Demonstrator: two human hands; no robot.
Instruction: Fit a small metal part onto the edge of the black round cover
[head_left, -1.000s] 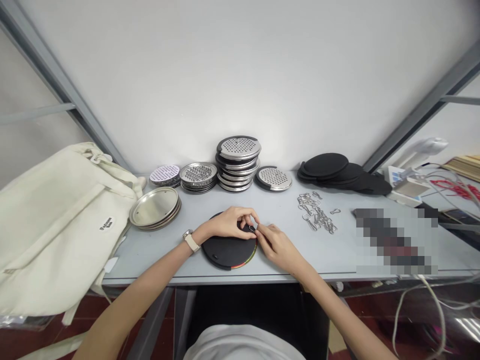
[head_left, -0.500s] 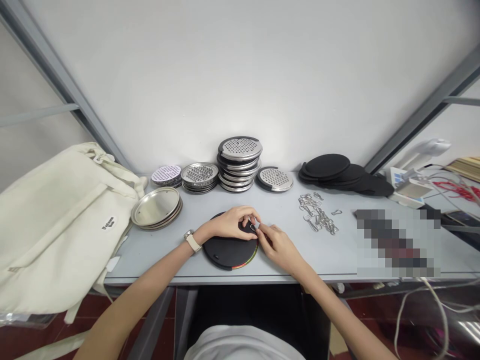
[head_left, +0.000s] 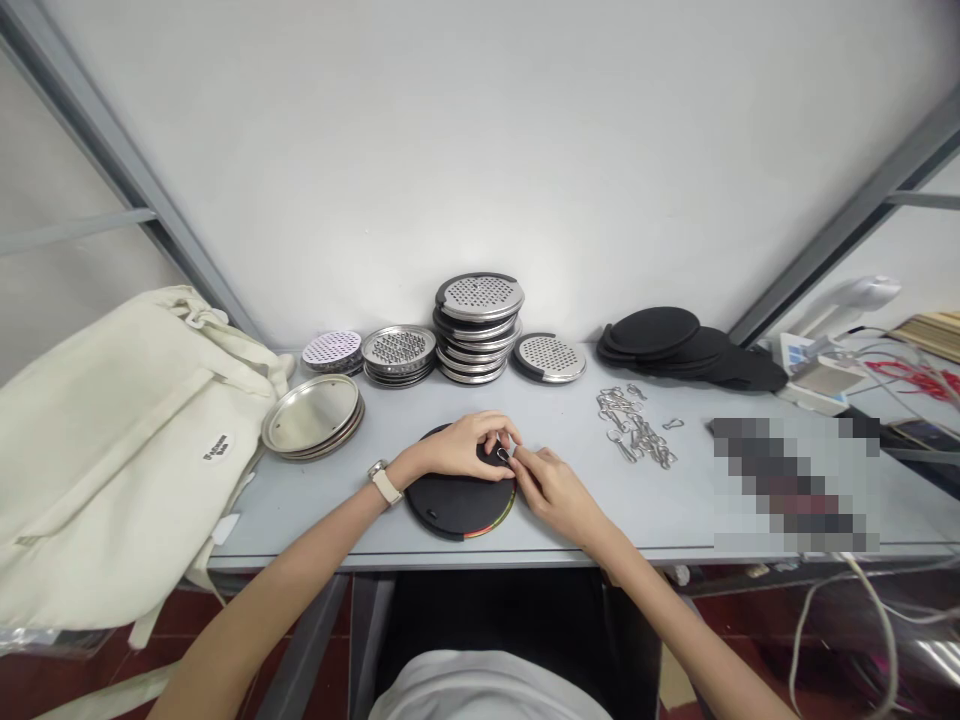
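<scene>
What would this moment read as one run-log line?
left hand: on black disc | right hand: at metal clip over disc | right of disc: loose clips | behind: grater stack

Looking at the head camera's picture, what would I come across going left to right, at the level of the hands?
Cream backpack → stack of plain round metal discs → wristwatch with cream strap → left hand → right hand → scattered metal snap hooks → pixelated dark object.

grey tabletop [head_left: 559, 420] | left: metal plates [head_left: 311, 413] | rear: grater stacks [head_left: 480, 300], black discs [head_left: 652, 332] | right: loose clips [head_left: 645, 437] | front middle: round black piece [head_left: 457, 505]
</scene>
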